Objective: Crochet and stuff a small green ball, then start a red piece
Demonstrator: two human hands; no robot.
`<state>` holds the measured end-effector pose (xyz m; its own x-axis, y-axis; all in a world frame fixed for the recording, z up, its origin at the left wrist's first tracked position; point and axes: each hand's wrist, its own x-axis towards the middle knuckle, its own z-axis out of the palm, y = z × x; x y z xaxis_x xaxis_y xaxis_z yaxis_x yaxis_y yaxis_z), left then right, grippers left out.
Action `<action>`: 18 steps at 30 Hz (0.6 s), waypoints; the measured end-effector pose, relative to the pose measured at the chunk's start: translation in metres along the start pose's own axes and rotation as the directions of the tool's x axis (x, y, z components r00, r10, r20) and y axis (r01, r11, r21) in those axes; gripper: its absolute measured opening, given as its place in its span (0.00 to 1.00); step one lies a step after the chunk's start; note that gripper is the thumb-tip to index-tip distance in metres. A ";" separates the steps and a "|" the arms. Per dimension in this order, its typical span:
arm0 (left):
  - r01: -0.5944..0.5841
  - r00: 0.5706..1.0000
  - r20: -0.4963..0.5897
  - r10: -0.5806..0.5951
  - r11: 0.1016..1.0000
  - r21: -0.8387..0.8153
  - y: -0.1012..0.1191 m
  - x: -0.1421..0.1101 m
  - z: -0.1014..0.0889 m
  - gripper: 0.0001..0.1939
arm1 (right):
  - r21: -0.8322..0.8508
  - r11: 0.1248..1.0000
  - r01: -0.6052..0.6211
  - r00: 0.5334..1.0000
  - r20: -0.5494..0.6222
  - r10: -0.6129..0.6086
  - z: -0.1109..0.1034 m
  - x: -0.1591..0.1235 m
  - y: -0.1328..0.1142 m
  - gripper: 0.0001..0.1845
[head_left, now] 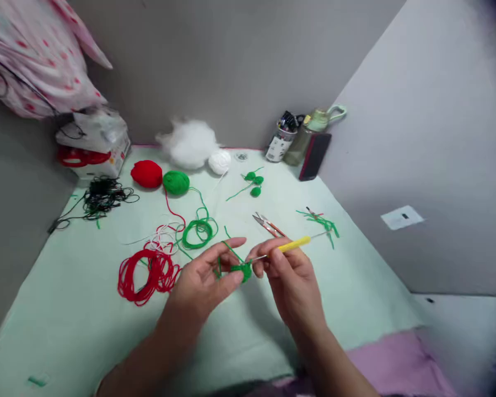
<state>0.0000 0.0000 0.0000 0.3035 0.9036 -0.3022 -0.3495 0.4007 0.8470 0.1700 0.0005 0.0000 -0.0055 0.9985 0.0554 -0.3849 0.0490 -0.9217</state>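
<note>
My left hand [209, 275] pinches a small green crochet piece [243, 271] between thumb and fingers, with green yarn running over the raised index finger. In my right hand [291, 275] is a crochet hook [291, 245] with a yellow handle, held like a pen. Its metal tip meets the upper edge of the crochet piece. Loose coils of green yarn [197, 234] lie beyond my left hand, leading back to a green yarn ball [176, 182]. Thread snips [269, 225] with orange handles rest just past my right hand.
Red yarn coils [144, 278] and a red yarn ball [146, 174] lie left. White stuffing [192, 143] and a white yarn ball [220, 162] stand behind. Small green crochet pieces [256, 181], green yarn scraps [324, 223], a phone [315, 157], a bottle [301, 140] and tangled black yarn [103, 196] surround the workspace.
</note>
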 end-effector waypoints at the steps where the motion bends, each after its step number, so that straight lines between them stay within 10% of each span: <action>1: -0.004 1.000 0.000 0.004 1.000 0.014 0.001 0.001 0.000 0.20 | 0.001 1.000 0.000 1.000 0.012 0.000 -0.001 0.001 0.000 0.10; 9: -0.059 0.997 -0.048 0.066 0.989 0.134 0.004 0.003 0.002 0.20 | -0.265 0.941 0.213 0.973 0.143 -0.180 -0.006 -0.006 -0.006 0.10; 18: -0.271 0.922 -0.102 0.374 0.811 0.518 0.004 0.000 0.005 0.17 | -0.560 0.572 0.600 0.800 0.442 -0.406 -0.004 -0.013 -0.011 0.15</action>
<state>0.0035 0.0012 0.0057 0.0584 0.9983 -0.0069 0.0930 0.0014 0.9957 0.1785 -0.0126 0.0079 -0.2563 0.7671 0.5881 0.2935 0.6415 -0.7088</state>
